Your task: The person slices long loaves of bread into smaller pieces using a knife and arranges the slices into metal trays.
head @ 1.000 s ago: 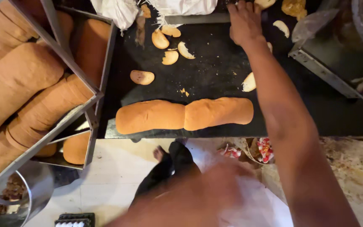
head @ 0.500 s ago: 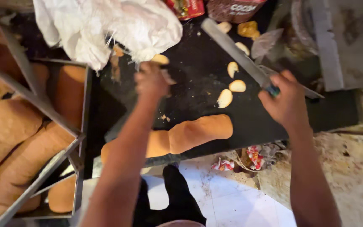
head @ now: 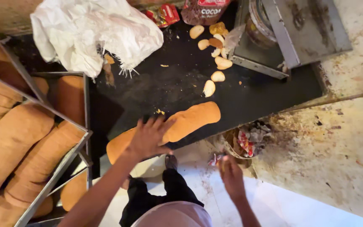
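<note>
Two long brown bread loaves lie end to end near the front edge of a black table (head: pixel 274 92). My left hand (head: pixel 148 138) lies with fingers spread over the place where the left loaf (head: pixel 116 148) meets the right loaf (head: pixel 195 118). My right hand (head: pixel 232 176) hangs below the table edge over the floor, beside a small bin of crumpled wrappers (head: pixel 246 141). Its fingers are curled, and I cannot make out whether it holds anything. Several cut bread ends (head: pixel 217 63) lie scattered at the far side of the table.
A metal rack (head: pixel 70 155) at the left holds several more long loaves (head: pixel 15 138). A crumpled white sack (head: pixel 93 33) sits at the table's back left, with red packets (head: pixel 164 14) behind it. A metal machine (head: pixel 282 29) stands at the back right. My dark shoe (head: pixel 171 162) is under the table edge.
My left hand has come back from the far side of the table down onto the loaves. My right hand has left the metal machine and dropped below the table edge. The view has shifted.
</note>
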